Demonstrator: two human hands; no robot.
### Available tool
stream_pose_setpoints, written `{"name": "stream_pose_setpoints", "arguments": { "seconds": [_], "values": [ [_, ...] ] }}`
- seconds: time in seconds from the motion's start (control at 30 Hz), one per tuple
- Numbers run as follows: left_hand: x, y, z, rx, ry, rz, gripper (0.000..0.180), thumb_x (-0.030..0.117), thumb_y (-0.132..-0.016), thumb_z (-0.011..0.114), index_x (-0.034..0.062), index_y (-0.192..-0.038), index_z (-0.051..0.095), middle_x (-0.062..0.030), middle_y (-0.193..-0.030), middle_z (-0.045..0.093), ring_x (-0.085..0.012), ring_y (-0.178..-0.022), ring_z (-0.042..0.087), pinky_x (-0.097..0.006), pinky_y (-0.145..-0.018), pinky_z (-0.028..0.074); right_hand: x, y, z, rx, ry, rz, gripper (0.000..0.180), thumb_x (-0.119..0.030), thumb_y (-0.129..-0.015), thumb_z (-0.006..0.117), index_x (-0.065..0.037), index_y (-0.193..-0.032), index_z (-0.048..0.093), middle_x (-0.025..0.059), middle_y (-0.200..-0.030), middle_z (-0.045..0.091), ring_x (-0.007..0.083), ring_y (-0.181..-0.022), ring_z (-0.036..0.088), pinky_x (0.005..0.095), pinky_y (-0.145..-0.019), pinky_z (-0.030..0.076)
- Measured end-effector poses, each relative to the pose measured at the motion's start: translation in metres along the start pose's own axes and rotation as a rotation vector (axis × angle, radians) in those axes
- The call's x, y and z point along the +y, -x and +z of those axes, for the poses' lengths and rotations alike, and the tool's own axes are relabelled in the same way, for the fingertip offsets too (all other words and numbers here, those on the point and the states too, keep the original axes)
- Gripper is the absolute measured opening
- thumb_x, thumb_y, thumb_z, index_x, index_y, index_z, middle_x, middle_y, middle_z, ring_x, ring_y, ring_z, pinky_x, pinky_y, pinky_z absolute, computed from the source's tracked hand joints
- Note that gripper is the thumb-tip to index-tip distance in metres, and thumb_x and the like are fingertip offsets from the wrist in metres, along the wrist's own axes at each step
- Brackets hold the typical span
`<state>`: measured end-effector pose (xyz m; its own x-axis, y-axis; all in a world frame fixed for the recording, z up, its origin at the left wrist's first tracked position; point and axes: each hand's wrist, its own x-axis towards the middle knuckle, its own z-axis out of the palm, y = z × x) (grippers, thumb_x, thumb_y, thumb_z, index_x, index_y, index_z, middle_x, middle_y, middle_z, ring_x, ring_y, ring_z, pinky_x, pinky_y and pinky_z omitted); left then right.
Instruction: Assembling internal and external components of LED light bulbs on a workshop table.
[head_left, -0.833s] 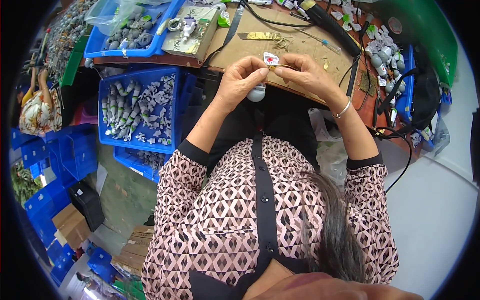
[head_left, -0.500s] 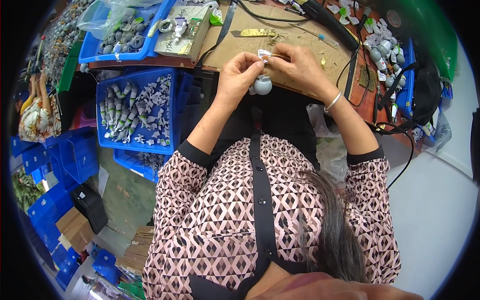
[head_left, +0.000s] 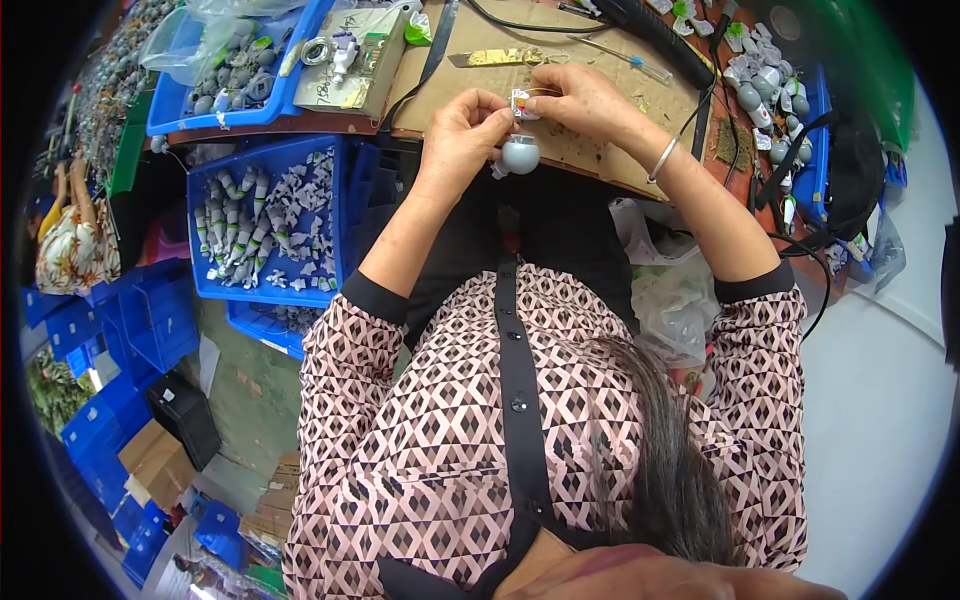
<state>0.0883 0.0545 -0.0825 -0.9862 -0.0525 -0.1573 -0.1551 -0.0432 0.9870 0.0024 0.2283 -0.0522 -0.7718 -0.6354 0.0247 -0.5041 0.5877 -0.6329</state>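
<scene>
My left hand point(head_left: 466, 138) is closed, thumb and forefinger pinching a small white plastic part point(head_left: 519, 97) with a bit of red and yellow inside it. Just below those fingertips hangs a grey ball-shaped piece point(head_left: 520, 155); whether it is joined to the white part is hidden. From the other side my right hand point(head_left: 582, 100) comes to the same white part, with thumb and forefinger pressed together at its edge. Thin wire seems to show by the right fingertips, too small to be sure. Both hands are over the near edge of the brown work board point(head_left: 500, 25).
A blue bin of grey balls point(head_left: 240, 85) and a boxy metal unit point(head_left: 350, 65) are to the left. Lower down, a blue tray point(head_left: 320, 200) holds white and grey pieces. A gold strip point(head_left: 492, 58), a thin screwdriver point(head_left: 625, 58) and black cables lie on the bench; more pieces are at right.
My right hand has shifted slightly up and left, and its forearm has swung outward. The white part has turned, so its red and yellow inside now shows. The grey ball hangs a little higher.
</scene>
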Motion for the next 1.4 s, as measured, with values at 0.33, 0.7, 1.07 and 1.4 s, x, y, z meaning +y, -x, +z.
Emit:
{"name": "stream_pose_setpoints", "arguments": {
  "seconds": [0.33, 0.7, 1.07, 1.4],
  "values": [
    [0.015, -0.006, -0.011, -0.135, -0.13, 0.022, 0.017, 0.016, -0.089, 0.061, 0.0005, -0.096, 0.063, -0.0033, -0.077, 0.067, -0.0086, -0.069, 0.064, -0.023, -0.06, 0.052, 0.006, -0.004, -0.004, -0.188, -0.182, 0.155, 0.024, -0.026, -0.086, 0.065, -0.003, -0.077, 0.059, 0.0006, -0.064, 0.055, 0.0086, -0.06, 0.051, 0.0271, -0.054, 0.04],
    [0.0, -0.027, -0.014, -0.119, -0.794, 0.744, 0.033, 0.012, -0.075, 0.072, 0.0076, -0.107, 0.064, -0.0084, -0.092, 0.06, -0.0294, -0.092, 0.059, -0.04, -0.08, 0.048, 0.007, 0.0, -0.002, -0.167, -0.284, 0.224, 0.024, -0.026, -0.085, 0.066, -0.005, -0.076, 0.058, -0.0011, -0.064, 0.053, 0.0063, -0.057, 0.046, 0.0243, -0.051, 0.035],
    [-0.017, -0.027, -0.006, 0.025, -0.807, 0.853, 0.031, 0.012, -0.073, 0.072, 0.0086, -0.103, 0.064, -0.0053, -0.083, 0.059, -0.0257, -0.087, 0.058, -0.038, -0.079, 0.047, 0.0, 0.0, -0.009, -0.242, -0.125, 0.371, 0.043, -0.043, -0.08, 0.067, -0.003, -0.066, 0.06, 0.0048, -0.056, 0.058, 0.0139, -0.049, 0.054, 0.0295, -0.047, 0.041],
    [-0.006, -0.019, -0.013, -0.138, -0.401, 0.529, 0.045, 0.007, -0.08, 0.062, 0.0061, -0.124, 0.054, -0.012, -0.102, 0.063, -0.0249, -0.092, 0.062, -0.037, -0.084, 0.051, -0.006, 0.012, 0.001, -0.054, -0.356, 0.268, 0.031, -0.035, -0.089, 0.065, -0.005, -0.083, 0.06, -0.0003, -0.061, 0.057, 0.0055, -0.051, 0.05, 0.0212, -0.046, 0.037]
  ]
}}
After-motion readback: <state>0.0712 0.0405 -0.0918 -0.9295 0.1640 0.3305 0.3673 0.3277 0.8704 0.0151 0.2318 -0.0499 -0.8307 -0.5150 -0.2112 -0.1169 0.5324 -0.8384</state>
